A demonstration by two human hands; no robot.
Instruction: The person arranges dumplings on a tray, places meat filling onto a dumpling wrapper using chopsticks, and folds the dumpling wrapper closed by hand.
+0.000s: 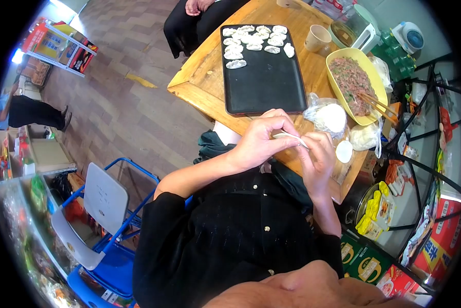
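Between the fingertips of both hands, over the table's near edge, is a folded dumpling [291,137] with a pale edge showing. My left hand [265,137] pinches it from the left, and my right hand [317,154] closes on it from the right. Whether filling lies inside is hidden by the fingers. Just beyond is a black tray [261,84] with several shaped dumplings [253,38] in rows at its far end. To the right, a yellow bowl [331,77] holds minced meat filling [351,77] with chopsticks [377,105] resting in it. One round wrapper [344,151] lies beside my right hand.
Bagged wrappers [331,118] and a bag of dough [365,136] sit on the wooden table [202,66]. A paper cup [317,38] and a clear pitcher [353,28] stand behind. A seated person [202,20] is across the table; a folding chair [107,197] stands at left, packed shelves [420,164] at right.
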